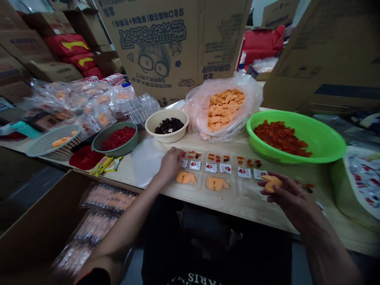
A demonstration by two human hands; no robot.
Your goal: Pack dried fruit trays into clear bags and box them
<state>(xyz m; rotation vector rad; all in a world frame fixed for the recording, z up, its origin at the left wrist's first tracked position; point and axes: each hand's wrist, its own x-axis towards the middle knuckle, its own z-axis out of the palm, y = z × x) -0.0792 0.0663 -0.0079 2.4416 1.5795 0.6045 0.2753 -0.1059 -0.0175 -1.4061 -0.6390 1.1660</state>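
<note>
Clear plastic trays (231, 174) lie in a row on the table, holding small red and dark pieces, white packets (211, 168) and orange, spongy-looking chunks (216, 183). At the left end of the row is my left hand (170, 164), fingers curled together beside the first tray; whatever may be in them is hidden. My right hand (289, 194) grips orange chunks (271, 183) between thumb and fingers, above the trays at the right. Part of a tray there is covered by that hand.
Behind the trays stand a cream bowl (150, 126) of dark pieces, an open plastic bag (198, 107) of orange chunks and a green basin (329, 144) of reddish pieces. A grey-green bowl (135, 138) and basket (37, 146) sit left. An open carton (35, 221) holds packs below.
</note>
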